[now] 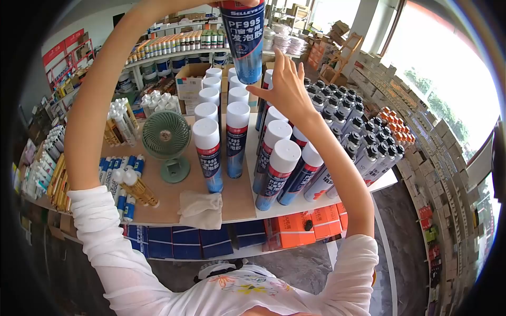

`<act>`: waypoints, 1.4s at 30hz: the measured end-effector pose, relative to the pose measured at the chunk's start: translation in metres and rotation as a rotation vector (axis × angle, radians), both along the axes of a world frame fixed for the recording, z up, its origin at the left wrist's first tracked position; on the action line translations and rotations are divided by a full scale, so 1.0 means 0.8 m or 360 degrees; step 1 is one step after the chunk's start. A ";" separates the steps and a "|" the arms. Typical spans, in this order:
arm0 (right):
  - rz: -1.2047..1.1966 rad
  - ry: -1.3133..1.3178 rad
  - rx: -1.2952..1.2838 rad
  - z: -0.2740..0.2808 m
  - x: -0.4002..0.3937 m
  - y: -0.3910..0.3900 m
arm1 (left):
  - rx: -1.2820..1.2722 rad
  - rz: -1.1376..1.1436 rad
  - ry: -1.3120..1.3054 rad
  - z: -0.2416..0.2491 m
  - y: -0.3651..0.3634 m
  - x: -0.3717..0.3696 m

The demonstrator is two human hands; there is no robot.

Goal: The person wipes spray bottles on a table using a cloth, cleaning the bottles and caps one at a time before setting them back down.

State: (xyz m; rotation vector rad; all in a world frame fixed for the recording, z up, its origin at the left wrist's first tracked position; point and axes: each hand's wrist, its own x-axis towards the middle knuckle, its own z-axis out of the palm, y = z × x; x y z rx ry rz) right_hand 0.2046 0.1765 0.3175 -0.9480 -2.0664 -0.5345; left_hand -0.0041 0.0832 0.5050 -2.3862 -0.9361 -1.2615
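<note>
"What is held up at the top of the view?"

"A tall, cylindrical Selleys PF995 can (pixel 243 43) is held in mid-air, close to upright, base down."

"How is it marked?"

"The brand and model are printed in pale lettering on a dark-blue body, and two rows of Chinese characters, 门窗专用 and 发泡胶, are set beneath. A touch of red is seen near the upper end; the lower part is shaded to a brighter blue."

"And its pose?"

"The label is turned toward the camera. The upper end is cut off by the picture's edge."
</note>
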 end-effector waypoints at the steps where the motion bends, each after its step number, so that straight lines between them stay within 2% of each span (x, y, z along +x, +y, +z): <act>1: 0.0096 0.0029 -0.0002 0.004 -0.006 -0.008 | 0.0016 0.0016 0.0020 0.002 -0.023 -0.001; 2: 0.0152 0.0073 0.0026 0.007 -0.012 -0.017 | 0.0003 0.0042 0.0028 0.001 -0.043 -0.003; 3: 0.0391 0.0202 -0.0204 0.014 -0.015 -0.027 | -0.0008 -0.0057 0.0029 0.000 -0.061 -0.006; 5: 0.0545 0.0338 -0.0385 0.008 -0.016 -0.073 | -0.0021 -0.0141 0.0038 -0.006 -0.086 -0.013; 6: 0.0563 0.0394 -0.0348 -0.003 -0.015 -0.092 | -0.0081 -0.0350 0.0079 -0.009 -0.094 -0.017; 7: 0.0583 0.0486 -0.0435 -0.012 -0.013 -0.115 | -0.0087 -0.0371 0.0129 -0.018 -0.097 -0.025; 8: 0.0454 0.0487 -0.0287 -0.027 -0.013 -0.137 | -0.0093 -0.0393 0.0180 -0.027 -0.099 -0.033; 9: 0.0328 0.0489 -0.0140 -0.044 -0.014 -0.156 | -0.0040 -0.0219 0.0241 -0.037 -0.101 -0.045; 12: 0.0267 0.0553 -0.0245 -0.096 -0.015 -0.197 | -0.0077 -0.0309 0.0399 -0.060 -0.157 -0.006; 13: 0.0115 0.0588 -0.0169 -0.117 -0.021 -0.209 | 0.0165 -0.0282 0.0420 -0.083 -0.140 -0.011; 15: 0.0049 0.0772 -0.0247 -0.171 -0.027 -0.213 | -0.0234 -0.0479 0.0387 -0.112 -0.132 -0.004; 17: -0.0001 0.0926 -0.0472 -0.212 -0.032 -0.227 | -0.0349 -0.0457 0.0417 -0.150 -0.121 -0.001; 18: -0.0049 0.0923 -0.0527 -0.238 -0.030 -0.227 | -0.0471 -0.0382 0.0457 -0.168 -0.117 -0.001; 22: -0.0156 0.0942 -0.0760 -0.316 -0.029 -0.233 | -0.0829 -0.0465 0.0479 -0.236 -0.088 0.005; 25: -0.0175 0.0984 -0.1069 -0.352 -0.028 -0.228 | -0.1050 -0.0496 0.0454 -0.276 -0.071 0.007; 26: -0.0152 0.1001 -0.1038 -0.361 -0.030 -0.228 | -0.1167 -0.0525 0.0399 -0.286 -0.065 0.008; 32: -0.0175 0.0944 -0.1044 -0.404 -0.031 -0.214 | -0.1153 -0.0487 0.0525 -0.316 -0.035 0.007; 37: -0.0224 0.0994 -0.1161 -0.402 -0.035 -0.207 | -0.1170 -0.0379 0.0517 -0.321 -0.043 0.011; 39: -0.0133 0.1063 -0.1079 -0.420 -0.030 -0.196 | -0.1055 -0.0200 0.0413 -0.328 -0.054 0.013; 42: -0.0024 0.1131 -0.1077 -0.424 -0.031 -0.201 | -0.0702 -0.0141 0.0145 -0.352 -0.078 0.010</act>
